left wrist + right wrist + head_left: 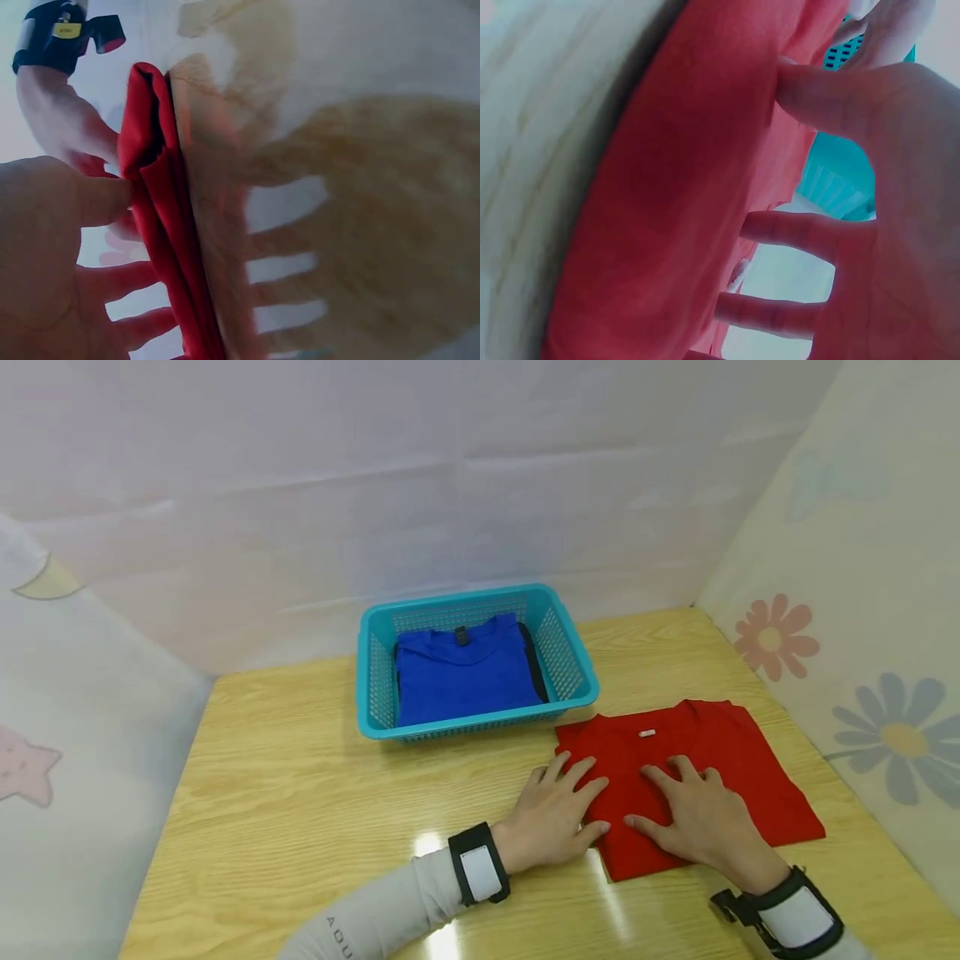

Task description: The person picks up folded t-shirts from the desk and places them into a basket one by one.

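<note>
A red T-shirt [720, 743], partly folded, lies on the right side of the table, its small white neck label facing up. My left hand [551, 818] rests at the shirt's left edge with fingers spread, their tips touching the cloth. The left wrist view shows the layered folded edge of the red shirt [169, 202] beside those fingers. On top of the shirt, my right hand [701, 818] presses with spread fingertips and thumb. In the right wrist view, the fingers [795, 229] touch the red cloth without curling round it.
A turquoise plastic basket [367, 693] stands at the back middle of the wooden table [285, 802]. Inside it lies a folded blue T-shirt [465, 681] over something black [533, 664]. Pale cloth walls [375, 510] with printed flowers close off the back and sides.
</note>
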Demonstrator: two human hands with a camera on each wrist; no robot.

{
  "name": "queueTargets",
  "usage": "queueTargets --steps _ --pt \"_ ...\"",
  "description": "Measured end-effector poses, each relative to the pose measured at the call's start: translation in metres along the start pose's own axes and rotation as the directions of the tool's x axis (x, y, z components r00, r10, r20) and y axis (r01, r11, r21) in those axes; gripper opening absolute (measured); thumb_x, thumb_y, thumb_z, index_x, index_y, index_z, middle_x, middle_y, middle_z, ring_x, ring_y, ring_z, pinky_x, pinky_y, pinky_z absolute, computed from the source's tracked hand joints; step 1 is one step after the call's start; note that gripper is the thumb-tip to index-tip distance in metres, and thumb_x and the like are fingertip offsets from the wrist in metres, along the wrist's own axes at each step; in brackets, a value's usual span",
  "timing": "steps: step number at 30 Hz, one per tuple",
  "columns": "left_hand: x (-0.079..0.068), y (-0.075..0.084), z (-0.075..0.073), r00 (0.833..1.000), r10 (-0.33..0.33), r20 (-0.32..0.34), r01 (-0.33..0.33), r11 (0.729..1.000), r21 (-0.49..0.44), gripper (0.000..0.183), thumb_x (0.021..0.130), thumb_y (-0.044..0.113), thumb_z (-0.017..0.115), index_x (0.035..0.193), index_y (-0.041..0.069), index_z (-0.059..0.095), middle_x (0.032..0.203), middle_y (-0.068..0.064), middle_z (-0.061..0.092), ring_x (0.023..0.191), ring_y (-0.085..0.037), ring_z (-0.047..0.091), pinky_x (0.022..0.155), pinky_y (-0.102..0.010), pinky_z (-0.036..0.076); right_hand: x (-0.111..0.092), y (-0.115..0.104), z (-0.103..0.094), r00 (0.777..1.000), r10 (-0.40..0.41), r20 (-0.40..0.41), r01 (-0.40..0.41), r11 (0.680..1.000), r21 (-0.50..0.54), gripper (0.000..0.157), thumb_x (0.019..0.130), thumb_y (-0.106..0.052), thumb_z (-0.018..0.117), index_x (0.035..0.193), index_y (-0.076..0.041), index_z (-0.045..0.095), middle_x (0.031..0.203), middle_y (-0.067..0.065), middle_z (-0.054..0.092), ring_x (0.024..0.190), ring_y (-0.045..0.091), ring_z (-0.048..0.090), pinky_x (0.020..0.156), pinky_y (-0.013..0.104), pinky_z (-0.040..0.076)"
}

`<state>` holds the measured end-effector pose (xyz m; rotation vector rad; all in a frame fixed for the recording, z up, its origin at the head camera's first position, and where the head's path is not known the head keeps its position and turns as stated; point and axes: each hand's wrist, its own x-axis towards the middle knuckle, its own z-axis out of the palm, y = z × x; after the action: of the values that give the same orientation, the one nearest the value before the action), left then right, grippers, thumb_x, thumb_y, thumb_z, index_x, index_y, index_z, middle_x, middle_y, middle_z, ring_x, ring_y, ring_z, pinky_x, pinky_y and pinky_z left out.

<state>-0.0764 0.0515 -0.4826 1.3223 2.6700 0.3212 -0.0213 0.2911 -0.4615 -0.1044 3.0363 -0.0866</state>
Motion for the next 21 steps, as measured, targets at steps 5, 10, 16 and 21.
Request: queueTargets --steps 5,10,16,21 --pt "0.000 0.004 0.001 0.999 -0.030 0.028 0.030 0.999 0.012 0.063 0.109 0.060 0.044 0.164 0.028 0.045 0.174 -0.003 0.033 0.158 -0.036 0.031 0.122 -0.054 0.039 -0.005 -0.006 -0.001 1.000 -0.012 -0.010 0.012 1.000 0.009 0.084 0.079 -0.065 0.084 0.139 -0.008 0.069 0.135 0.030 0.058 0.090 0.048 0.060 0.054 0.053 0.061" --pt "-0.003 0.004 -0.003 0.995 -0.054 0.084 0.046 0.994 0.100 0.068 0.105 0.061 0.052 0.166 0.032 0.040 0.176 -0.003 0.027 0.158 -0.034 0.030 0.123 -0.050 0.038 -0.006 -0.010 -0.006 1.000 -0.014 0.020 0.013 0.998 0.055 0.081 0.081 -0.064 0.084 0.137 -0.008 0.070 0.134 0.030 0.059 0.094 0.050 0.061 0.055 0.054 0.061" --pt "-0.007 0.005 -0.008 0.988 -0.091 0.125 0.066 0.979 0.193 0.070 0.104 0.069 0.048 0.167 0.039 0.036 0.177 0.001 0.024 0.159 -0.029 0.029 0.123 -0.047 0.036 -0.001 0.004 -0.020 0.999 0.001 0.041 -0.009 0.982 0.188 0.070 0.089 -0.055 0.082 0.135 -0.003 0.069 0.135 0.029 0.063 0.105 0.049 0.065 0.066 0.062 0.062" --pt "-0.010 0.001 -0.005 0.987 -0.095 0.129 0.066 0.975 0.211 0.070 0.104 0.069 0.046 0.167 0.040 0.034 0.178 0.000 0.024 0.159 -0.028 0.029 0.123 -0.048 0.036 0.007 0.025 -0.025 0.999 0.017 -0.046 -0.006 0.970 0.244 0.060 0.095 -0.043 0.081 0.133 0.001 0.068 0.135 0.032 0.061 0.115 0.050 0.062 0.082 0.068 0.060"
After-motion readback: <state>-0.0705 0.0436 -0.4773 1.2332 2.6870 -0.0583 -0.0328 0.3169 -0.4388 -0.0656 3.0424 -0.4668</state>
